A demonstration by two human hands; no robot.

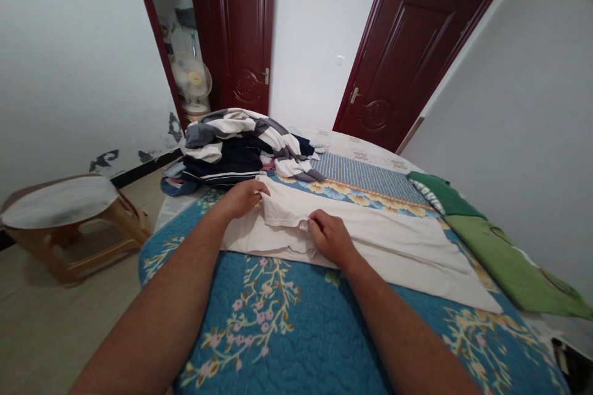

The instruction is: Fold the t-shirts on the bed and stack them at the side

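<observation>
A white garment (pixel 380 241) lies spread flat across a blue floral quilt (pixel 287 327) on the bed. My left hand (pixel 241 197) pinches the garment's far left corner, fingers closed on the cloth. My right hand (pixel 330 236) grips a folded-over edge of the same garment nearer to me, fingers curled on the fabric. Between the two hands a flap of the cloth is turned over on itself.
A heap of striped and dark clothes (pixel 241 151) sits at the bed's far left. Green garments (pixel 491 247) lie along the right edge by the wall. A wooden stool (pixel 69 222) stands on the floor at left. A fan (pixel 192 81) is in the open doorway.
</observation>
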